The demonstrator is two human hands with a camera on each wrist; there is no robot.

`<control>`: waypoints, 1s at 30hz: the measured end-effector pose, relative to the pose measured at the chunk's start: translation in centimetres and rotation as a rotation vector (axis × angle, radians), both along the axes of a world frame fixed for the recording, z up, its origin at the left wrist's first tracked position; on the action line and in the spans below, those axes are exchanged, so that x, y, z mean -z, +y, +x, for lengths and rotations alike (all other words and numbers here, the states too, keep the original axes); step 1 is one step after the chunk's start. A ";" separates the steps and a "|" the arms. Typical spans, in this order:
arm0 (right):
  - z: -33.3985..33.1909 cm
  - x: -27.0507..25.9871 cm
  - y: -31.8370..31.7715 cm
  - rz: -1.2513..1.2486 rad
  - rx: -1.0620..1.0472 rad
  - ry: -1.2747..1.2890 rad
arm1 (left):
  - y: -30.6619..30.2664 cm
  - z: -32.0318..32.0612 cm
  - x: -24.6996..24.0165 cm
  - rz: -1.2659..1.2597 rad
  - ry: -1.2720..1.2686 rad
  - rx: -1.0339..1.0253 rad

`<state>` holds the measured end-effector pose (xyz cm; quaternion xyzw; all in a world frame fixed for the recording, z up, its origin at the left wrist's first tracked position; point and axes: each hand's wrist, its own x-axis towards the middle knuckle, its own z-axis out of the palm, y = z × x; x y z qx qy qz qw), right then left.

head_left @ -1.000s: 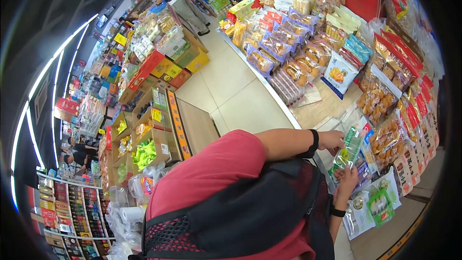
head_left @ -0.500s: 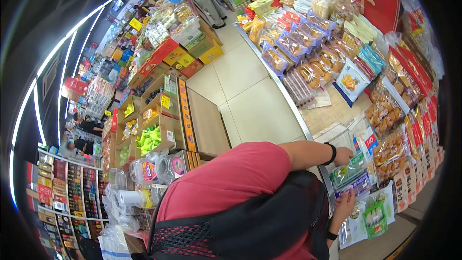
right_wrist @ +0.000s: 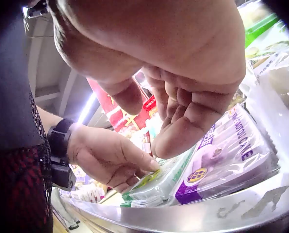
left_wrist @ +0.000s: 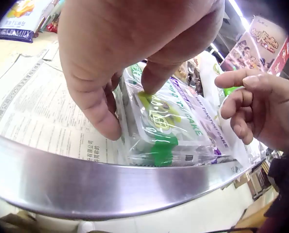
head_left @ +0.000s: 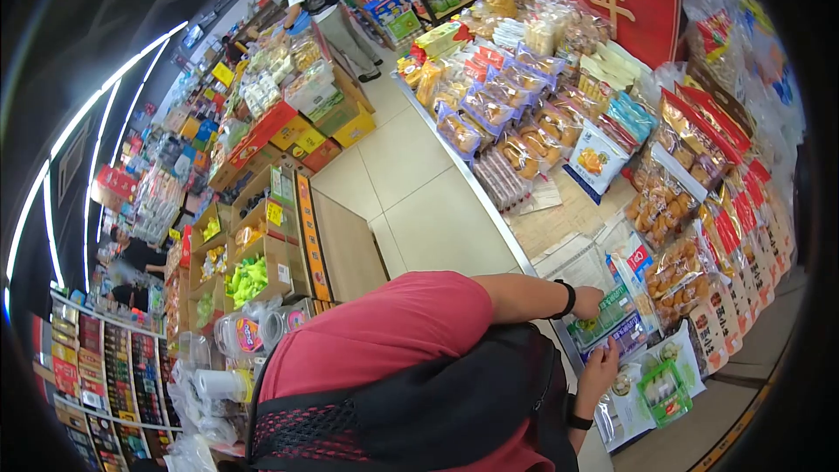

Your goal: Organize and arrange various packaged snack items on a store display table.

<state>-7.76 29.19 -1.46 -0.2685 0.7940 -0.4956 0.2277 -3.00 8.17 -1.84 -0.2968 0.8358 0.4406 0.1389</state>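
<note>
A clear-wrapped cake pack with green printing [left_wrist: 168, 116] lies at the counter's metal edge. My left hand [head_left: 587, 302] grips it, thumb on the top face and the other fingers down its far side in the left wrist view. Right beside it lies a matching purple cake pack [right_wrist: 231, 155]. My right hand [head_left: 599, 369] hovers near the purple pack with loosely curled fingers and nothing in them. In the right wrist view, that hand partly covers both packs.
Printed paper sheets [left_wrist: 33, 107] line the counter beside the metal edge [left_wrist: 86, 187]. A bag with a green tray [head_left: 664, 393] lies near my right hand. Bagged pastries [head_left: 669, 267] and bread fill the counter beyond. Across the aisle stand fruit boxes [head_left: 249, 280]; a person [head_left: 328, 17] stands farther off.
The green cake pack was tilted up between both hands; it has come down flat beside the purple pack. My right hand has let go of it and drawn back slightly.
</note>
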 end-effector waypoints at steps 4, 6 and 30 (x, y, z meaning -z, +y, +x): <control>1.5 -3.6 -1.1 0.010 0.005 -0.058 | 0.1 0.2 -0.4 0.012 -0.020 0.025; 1.6 -3.8 -1.3 0.067 0.005 -0.151 | -0.5 0.1 -0.3 0.025 -0.010 0.057; 9.4 -8.1 -15.2 0.080 0.044 -0.220 | -31.7 21.3 -8.2 -0.936 0.033 0.634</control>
